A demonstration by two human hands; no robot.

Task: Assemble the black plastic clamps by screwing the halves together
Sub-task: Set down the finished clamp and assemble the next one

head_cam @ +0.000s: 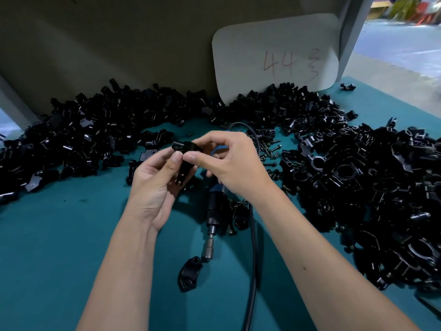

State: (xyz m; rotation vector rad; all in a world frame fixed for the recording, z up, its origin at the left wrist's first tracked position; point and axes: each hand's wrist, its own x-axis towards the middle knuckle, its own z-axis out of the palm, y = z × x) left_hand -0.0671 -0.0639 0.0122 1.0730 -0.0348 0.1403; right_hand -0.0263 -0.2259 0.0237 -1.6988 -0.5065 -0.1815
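My left hand (155,185) grips a black plastic clamp body (185,163) from below, thumb on its top edge. My right hand (229,161) pinches the same clamp at its upper right with thumb and forefinger; any screw between them is hidden. An electric screwdriver (214,211) lies on the teal table (59,259) under my right wrist, bit pointing toward me. A single curved clamp half (189,273) lies just beyond the bit's tip. Loose screws (269,151) are scattered right of my hands.
A large heap of black clamp halves (83,137) curves along the back and left. Assembled clamps (372,199) are piled on the right. The screwdriver's black cable (253,271) runs toward me. A white card marked 44 (276,60) leans on the back wall.
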